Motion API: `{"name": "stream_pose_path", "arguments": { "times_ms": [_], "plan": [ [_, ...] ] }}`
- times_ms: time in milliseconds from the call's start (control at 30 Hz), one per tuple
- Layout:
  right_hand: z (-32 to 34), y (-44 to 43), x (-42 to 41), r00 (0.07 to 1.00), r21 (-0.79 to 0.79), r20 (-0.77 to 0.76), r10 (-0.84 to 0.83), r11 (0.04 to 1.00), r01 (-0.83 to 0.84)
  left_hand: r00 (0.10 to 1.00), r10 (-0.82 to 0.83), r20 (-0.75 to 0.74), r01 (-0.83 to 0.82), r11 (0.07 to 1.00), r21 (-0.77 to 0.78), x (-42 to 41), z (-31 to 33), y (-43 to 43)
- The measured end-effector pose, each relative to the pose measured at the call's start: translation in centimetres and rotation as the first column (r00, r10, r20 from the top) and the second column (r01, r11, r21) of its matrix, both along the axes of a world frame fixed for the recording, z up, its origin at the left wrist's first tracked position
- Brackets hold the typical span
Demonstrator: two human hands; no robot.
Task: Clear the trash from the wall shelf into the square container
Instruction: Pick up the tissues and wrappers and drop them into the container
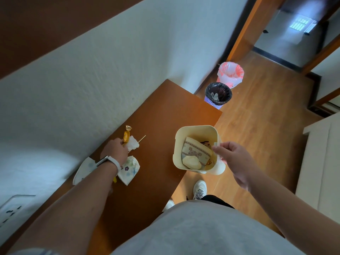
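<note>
A cream square container [196, 129], already holding paper scraps, hangs just past the brown wall shelf's [161, 115] edge, gripped at its rim by the right hand [232, 155]. On the shelf, the left hand [115, 150] closes its fingers on a gold candy wrapper [127, 135] beside a crumpled tissue [132, 143], a thin stick [142, 138] and flowered napkins [128, 170].

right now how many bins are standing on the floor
2. A bin with a black liner stands by the end of the shelf, and a bin with a pink and white bag is just behind it, against the wall.
</note>
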State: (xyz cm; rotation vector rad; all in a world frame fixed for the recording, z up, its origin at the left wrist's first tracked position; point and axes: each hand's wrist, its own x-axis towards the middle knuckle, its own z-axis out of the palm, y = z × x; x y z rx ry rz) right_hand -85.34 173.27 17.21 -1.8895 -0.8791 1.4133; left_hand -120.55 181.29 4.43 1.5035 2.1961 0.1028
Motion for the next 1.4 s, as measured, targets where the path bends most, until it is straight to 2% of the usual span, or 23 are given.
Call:
{"name": "stream_pose_path", "arguments": {
  "times_ms": [133,300,400,500,600,733,800,900,1000,1100,1167,1300,1400],
  "plan": [
    [0.0,0.6,-0.1,1.000,-0.013,0.000,-0.001,1.000,0.001,0.995,0.077,0.059,-0.078,0.997,0.011,0.0,-0.2,0.2],
    [-0.1,1.1,-0.5,0.999,-0.020,-0.014,0.030,0.999,-0.031,0.955,0.205,0.214,-0.228,0.969,0.090,0.7,1.2,0.4],
    [-0.2,1.4,-0.7,0.999,-0.021,-0.021,0.033,0.999,-0.034,0.932,0.184,0.313,-0.248,0.952,0.179,1.8,2.4,0.1],
    [-0.3,1.5,-0.7,1.000,-0.013,-0.026,0.012,1.000,-0.013,0.922,0.026,0.386,-0.150,0.944,0.295,3.5,3.7,-0.8],
    [-0.4,1.7,-0.6,1.000,-0.005,-0.010,0.001,1.000,-0.001,0.907,-0.146,0.395,-0.028,0.915,0.402,5.3,4.9,-2.0],
    [-0.5,1.6,-0.5,1.000,-0.007,0.001,-0.019,1.000,0.019,0.840,-0.334,0.428,0.063,0.843,0.535,7.0,6.8,-2.9],
    [-0.5,1.6,-0.4,1.000,-0.006,0.004,-0.021,1.000,0.021,0.785,-0.471,0.401,0.171,0.789,0.590,7.7,7.7,-3.0],
    [-0.5,1.4,-0.4,1.000,-0.008,0.004,-0.027,1.000,0.027,0.676,-0.661,0.326,0.392,0.697,0.600,8.8,8.4,-3.2],
    [-0.5,1.3,-0.3,0.999,0.000,0.007,-0.035,0.999,0.035,0.596,-0.766,0.240,0.572,0.615,0.543,9.9,8.4,-3.4],
    [-0.5,1.1,-0.2,0.999,0.005,0.014,-0.039,0.999,0.039,0.536,-0.832,0.143,0.696,0.531,0.483,10.8,8.1,-3.6],
    [-0.6,1.0,-0.1,0.999,-0.001,0.014,-0.046,0.999,0.046,0.531,-0.837,0.129,0.720,0.527,0.452,11.3,8.1,-3.6],
    [-0.8,0.6,0.1,0.998,-0.004,0.013,-0.060,0.998,0.060,0.587,-0.798,0.132,0.664,0.569,0.486,11.5,8.1,-3.7],
    [-0.7,0.3,0.3,0.998,0.000,0.018,-0.058,0.998,0.058,0.670,-0.717,0.192,0.563,0.659,0.498,10.8,7.9,-3.8]
  ]
}}
